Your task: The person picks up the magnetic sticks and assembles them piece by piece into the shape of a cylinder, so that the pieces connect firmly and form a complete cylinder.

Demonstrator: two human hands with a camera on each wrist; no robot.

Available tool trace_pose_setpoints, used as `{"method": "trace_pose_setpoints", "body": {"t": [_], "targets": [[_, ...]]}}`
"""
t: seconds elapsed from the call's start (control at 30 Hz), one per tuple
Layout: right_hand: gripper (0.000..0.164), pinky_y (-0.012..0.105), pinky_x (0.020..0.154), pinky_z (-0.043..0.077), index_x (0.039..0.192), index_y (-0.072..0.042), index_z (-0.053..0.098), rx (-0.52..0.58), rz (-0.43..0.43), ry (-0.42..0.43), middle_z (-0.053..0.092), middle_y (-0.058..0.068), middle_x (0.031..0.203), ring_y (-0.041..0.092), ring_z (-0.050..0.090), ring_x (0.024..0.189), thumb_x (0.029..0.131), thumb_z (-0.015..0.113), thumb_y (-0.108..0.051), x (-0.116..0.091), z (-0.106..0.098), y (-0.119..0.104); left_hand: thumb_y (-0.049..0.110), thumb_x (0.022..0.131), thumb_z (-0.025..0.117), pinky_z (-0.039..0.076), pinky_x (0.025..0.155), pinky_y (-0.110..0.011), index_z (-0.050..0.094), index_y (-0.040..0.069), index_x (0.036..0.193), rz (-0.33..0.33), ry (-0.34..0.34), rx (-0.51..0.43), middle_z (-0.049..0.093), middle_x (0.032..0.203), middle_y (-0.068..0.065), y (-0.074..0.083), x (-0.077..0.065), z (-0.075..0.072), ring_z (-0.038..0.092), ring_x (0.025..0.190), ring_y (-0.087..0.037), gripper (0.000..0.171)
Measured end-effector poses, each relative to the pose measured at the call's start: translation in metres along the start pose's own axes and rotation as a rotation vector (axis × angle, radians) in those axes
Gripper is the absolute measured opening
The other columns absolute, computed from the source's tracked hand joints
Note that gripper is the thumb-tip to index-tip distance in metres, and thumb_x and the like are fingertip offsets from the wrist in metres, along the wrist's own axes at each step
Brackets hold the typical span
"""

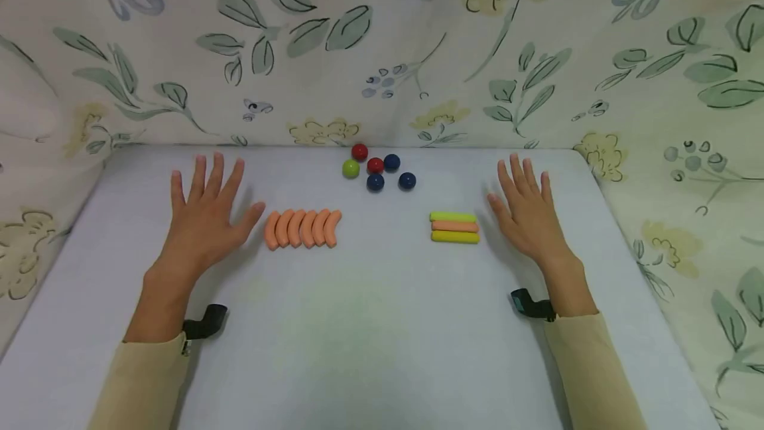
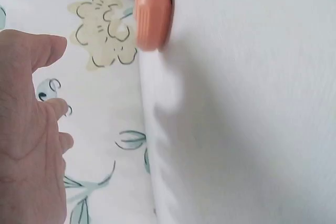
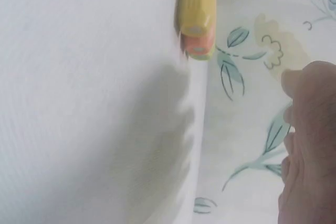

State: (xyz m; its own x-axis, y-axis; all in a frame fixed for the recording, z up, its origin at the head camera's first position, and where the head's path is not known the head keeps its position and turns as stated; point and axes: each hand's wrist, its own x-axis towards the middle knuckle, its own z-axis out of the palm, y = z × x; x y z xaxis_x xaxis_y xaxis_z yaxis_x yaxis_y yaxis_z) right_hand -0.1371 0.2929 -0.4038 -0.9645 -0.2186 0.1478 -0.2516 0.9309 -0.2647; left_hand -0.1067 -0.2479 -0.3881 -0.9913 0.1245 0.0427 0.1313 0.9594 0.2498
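My left hand [image 1: 205, 231] is held with fingers spread over the left of the white table, and it holds nothing. Just right of its thumb lies a row of several curved orange pieces [image 1: 301, 227], side by side; the end of one orange piece [image 2: 153, 19] shows large in the left wrist view. On the other side my right hand [image 1: 531, 214] is likewise held out with straight fingers, gripping nothing. Left of its thumb three short sticks lie stacked in parallel: a yellow-green stick [image 1: 452, 216], an orange stick [image 1: 455, 225] and a yellow stick [image 1: 455, 237].
Near the back edge of the white table [image 1: 358, 337] sits a loose group of small glossy balls: a green ball [image 1: 351, 168], two red ones and three dark blue ones, including a blue ball [image 1: 407, 181]. A floral cloth [image 1: 418, 52] hangs behind and along the sides.
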Motion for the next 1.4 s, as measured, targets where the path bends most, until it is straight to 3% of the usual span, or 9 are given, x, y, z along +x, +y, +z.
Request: {"method": "trace_pose_setpoints", "body": {"t": [0.37, 0.67, 0.73, 0.83, 0.93, 1.0, 1.1, 1.27, 1.4], "targets": [[0.069, 0.060, 0.135, 0.001, 0.170, -0.012, 0.020, 0.075, -0.085, -0.021, 0.010, 0.012, 0.180, 0.038, 0.007, 0.168, 0.113, 0.042, -0.044, 0.011, -0.001, -0.041, 0.056, 0.109, 0.041, -0.008, 0.131, -0.066, 0.015, 0.019, 0.171, 0.075, -0.003, -0.050, 0.005, 0.179, -0.017, 0.027, -0.002, 0.009, -0.006, 0.167, -0.040, 0.077], [0.068, 0.061, 0.135, 0.003, 0.169, -0.012, 0.024, 0.109, -0.132, -0.040, 0.013, 0.010, 0.180, 0.035, 0.010, 0.168, 0.113, 0.044, -0.043, 0.018, 0.002, -0.074, 0.057, 0.110, 0.035, -0.007, 0.132, -0.064, 0.015, 0.019, 0.171, 0.090, -0.036, -0.054, 0.003, 0.179, -0.014, 0.057, 0.004, 0.008, -0.005, 0.168, -0.036, 0.075], [0.067, 0.059, 0.135, 0.003, 0.168, -0.011, 0.027, 0.119, -0.144, -0.029, 0.015, 0.010, 0.179, 0.034, 0.012, 0.168, 0.112, 0.047, -0.042, 0.020, 0.004, -0.079, 0.055, 0.110, 0.039, -0.003, 0.133, -0.064, 0.019, 0.019, 0.171, 0.100, -0.006, -0.077, 0.010, 0.179, -0.013, 0.061, 0.004, 0.009, 0.002, 0.168, -0.036, 0.073], [0.067, 0.059, 0.135, 0.006, 0.166, -0.011, 0.034, 0.125, -0.166, 0.011, 0.021, 0.010, 0.178, 0.034, 0.018, 0.167, 0.110, 0.055, -0.040, 0.022, 0.006, -0.087, 0.047, 0.108, 0.049, 0.013, 0.130, -0.064, 0.032, 0.018, 0.168, 0.147, 0.082, -0.132, 0.031, 0.175, -0.014, 0.066, 0.003, 0.013, 0.024, 0.163, -0.038, 0.068], [0.066, 0.059, 0.135, 0.010, 0.164, -0.010, 0.040, 0.132, -0.193, 0.043, 0.027, 0.011, 0.176, 0.035, 0.024, 0.165, 0.107, 0.061, -0.037, 0.025, 0.010, -0.095, 0.040, 0.104, 0.058, 0.030, 0.121, -0.062, 0.045, 0.016, 0.162, 0.204, 0.181, -0.170, 0.050, 0.162, -0.014, 0.072, 0.003, 0.017, 0.043, 0.150, -0.040, 0.063], [0.066, 0.058, 0.135, 0.012, 0.163, -0.010, 0.041, 0.142, -0.207, 0.051, 0.030, 0.011, 0.175, 0.034, 0.027, 0.164, 0.106, 0.063, -0.035, 0.026, 0.012, -0.100, 0.038, 0.102, 0.061, 0.036, 0.114, -0.062, 0.051, 0.014, 0.158, 0.230, 0.220, -0.166, 0.056, 0.154, -0.014, 0.076, 0.004, 0.018, 0.050, 0.142, -0.040, 0.061], [0.064, 0.055, 0.135, 0.017, 0.162, -0.010, 0.042, 0.180, -0.221, 0.051, 0.032, 0.011, 0.175, 0.033, 0.029, 0.163, 0.106, 0.063, -0.033, 0.031, 0.016, -0.108, 0.038, 0.100, 0.063, 0.040, 0.109, -0.062, 0.057, 0.012, 0.153, 0.243, 0.229, -0.166, 0.061, 0.148, -0.015, 0.082, 0.006, 0.019, 0.054, 0.137, -0.039, 0.060], [0.062, 0.052, 0.130, 0.032, 0.162, -0.010, 0.043, 0.276, -0.203, 0.017, 0.034, 0.009, 0.174, 0.031, 0.034, 0.161, 0.107, 0.062, -0.032, 0.039, 0.025, -0.120, 0.036, 0.099, 0.066, 0.044, 0.106, -0.060, 0.063, 0.010, 0.146, 0.231, 0.195, -0.202, 0.065, 0.140, -0.015, 0.094, 0.010, 0.017, 0.057, 0.131, -0.038, 0.053], [0.059, 0.052, 0.127, 0.037, 0.160, -0.011, 0.045, 0.344, -0.185, -0.021, 0.036, 0.010, 0.172, 0.030, 0.036, 0.159, 0.107, 0.061, -0.032, 0.047, 0.033, -0.130, 0.033, 0.101, 0.066, 0.046, 0.103, -0.058, 0.067, 0.009, 0.141, 0.204, 0.162, -0.208, 0.067, 0.135, -0.017, 0.103, 0.016, 0.019, 0.060, 0.125, -0.038, 0.047]]}}
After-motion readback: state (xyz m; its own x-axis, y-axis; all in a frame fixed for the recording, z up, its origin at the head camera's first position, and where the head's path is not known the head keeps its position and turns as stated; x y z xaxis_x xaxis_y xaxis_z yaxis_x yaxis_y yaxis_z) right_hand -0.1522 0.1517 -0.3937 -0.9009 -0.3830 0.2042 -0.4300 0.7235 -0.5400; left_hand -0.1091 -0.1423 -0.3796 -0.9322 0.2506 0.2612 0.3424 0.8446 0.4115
